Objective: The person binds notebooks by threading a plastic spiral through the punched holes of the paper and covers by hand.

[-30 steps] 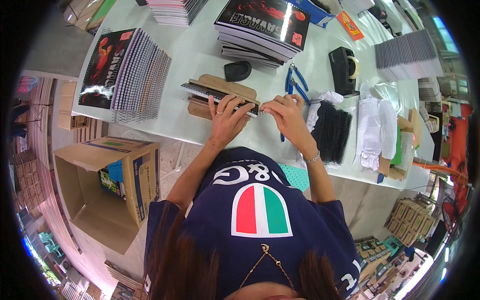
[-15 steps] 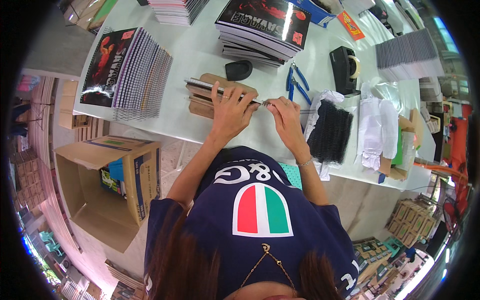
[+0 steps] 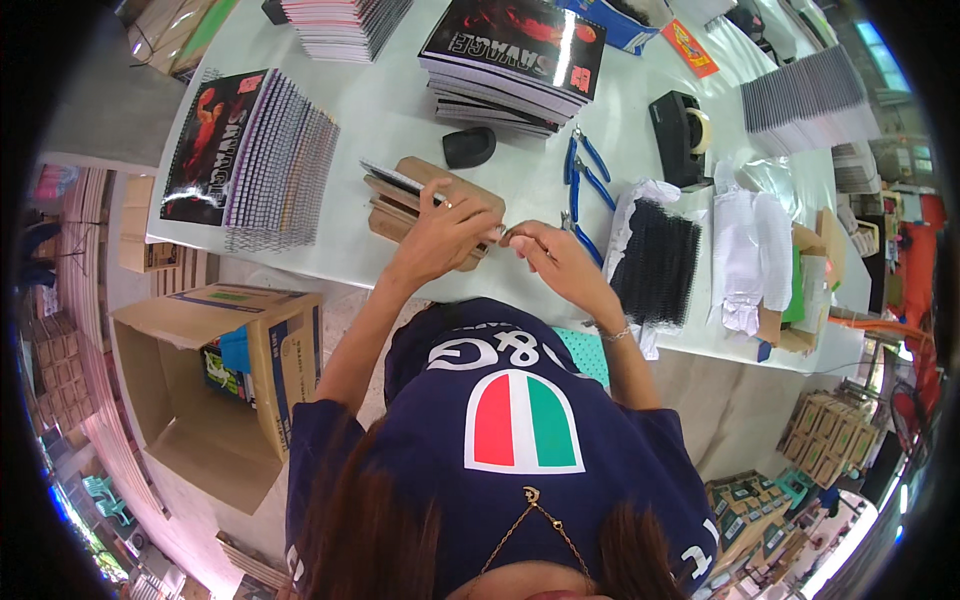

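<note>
A thin notebook (image 3: 388,174) stands on edge in a slotted brown wooden holder (image 3: 482,190) near the table's front edge. My left hand (image 3: 447,235) grips its right part, fingers over the top edge. Close beside it, my right hand (image 3: 560,262) is closed in a pinch at the notebook's right end, on a small dark piece of spiral binding coil (image 3: 503,233). My fingers cover most of that coil. To the right, black spiral coils (image 3: 655,262) lie bundled on white wrapping. Blue-handled pliers (image 3: 590,175) lie just beyond my right hand, with another blue-handled tool (image 3: 582,240) nearer.
Spiral-bound notebooks (image 3: 275,150) stand stacked at left; a taller pile (image 3: 515,50) is at the back. A black mouse-shaped object (image 3: 468,147) and a black tape dispenser (image 3: 683,140) are on the table (image 3: 350,235). An open cardboard box (image 3: 225,390) stands at lower left.
Both hands have moved slightly left and nearer to me. My left hand has tilted over the notebook's right end, and the right hand's fingers have curled in more tightly.
</note>
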A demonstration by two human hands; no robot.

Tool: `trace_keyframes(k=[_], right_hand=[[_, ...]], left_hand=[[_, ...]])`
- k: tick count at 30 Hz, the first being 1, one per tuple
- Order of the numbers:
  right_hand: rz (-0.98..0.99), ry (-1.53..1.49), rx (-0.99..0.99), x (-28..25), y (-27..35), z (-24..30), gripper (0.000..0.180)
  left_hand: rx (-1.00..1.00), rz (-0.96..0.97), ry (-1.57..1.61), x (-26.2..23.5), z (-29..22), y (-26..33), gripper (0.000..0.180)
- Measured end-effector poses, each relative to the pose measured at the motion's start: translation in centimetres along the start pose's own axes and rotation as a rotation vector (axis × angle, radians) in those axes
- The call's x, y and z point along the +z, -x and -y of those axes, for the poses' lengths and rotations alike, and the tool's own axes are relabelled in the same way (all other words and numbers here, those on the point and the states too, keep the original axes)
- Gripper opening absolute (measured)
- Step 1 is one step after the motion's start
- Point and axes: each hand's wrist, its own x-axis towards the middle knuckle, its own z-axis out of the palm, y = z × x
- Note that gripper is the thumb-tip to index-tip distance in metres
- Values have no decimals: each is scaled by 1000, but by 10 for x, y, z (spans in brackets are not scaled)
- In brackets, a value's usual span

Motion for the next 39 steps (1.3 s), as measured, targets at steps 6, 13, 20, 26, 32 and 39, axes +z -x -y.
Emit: trace_keyframes(k=[6,13,20,26,32,39], right_hand=[[58,199,-40,-18,-71,-40,32],[-140,670,-242,32,-150,-93,57],[-193,418,-294,20,-138,-110,37],[-42,-508,137,-6,-84,-105,30],[192,-925,105,-12,-45,-102,24],[250,-940,84,-9,-34,-103,26]], left_hand=[[9,-22,-52,0,-2,19,27],[-44,18,-64,5,-11,16,27],[-62,-44,-174,8,-11,18,17],[-106,-36,-41,10,-11,16,22],[-81,-57,-16,12,-8,17,23],[-88,-27,-76,7,-11,18,23]])
